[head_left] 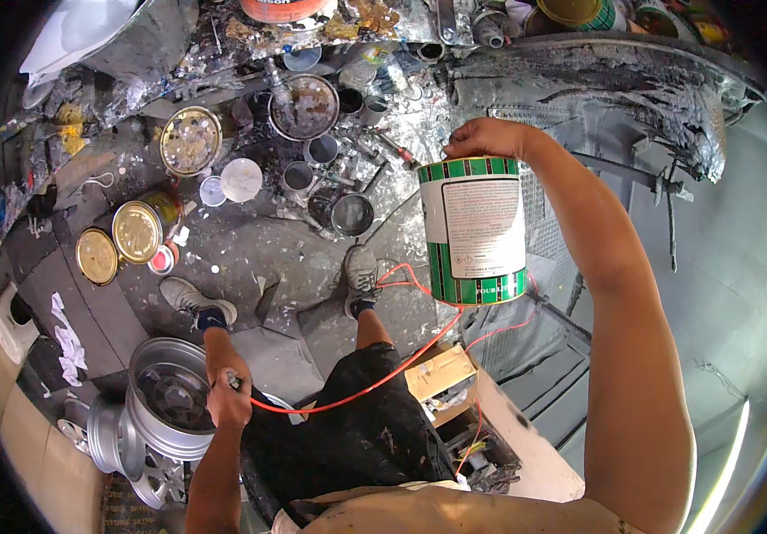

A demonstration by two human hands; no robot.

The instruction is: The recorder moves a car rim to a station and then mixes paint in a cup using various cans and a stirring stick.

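My right hand (pixel 487 138) grips the top of a green and white paint can (pixel 474 233) from the far side, fingers closed and partly hidden. The can hangs upright in the air, its printed label toward me. Down at the left, my left hand (pixel 230 396) is closed around the end of a thin red hose (pixel 365 389). A bit of grey metal shows above its fist; the fitting itself is mostly hidden. From that hand the hose sags across my lap and runs up behind the can.
Silver wheel rims (pixel 170 392) stand beside my left forearm. Opened tins (pixel 137 231), a mixing pot (pixel 303 107) and dark cups (pixel 352 214) sit on the paint-spattered floor. A cardboard box (pixel 441 381) lies below the can. A paint-crusted ledge (pixel 579 80) runs along the far side.
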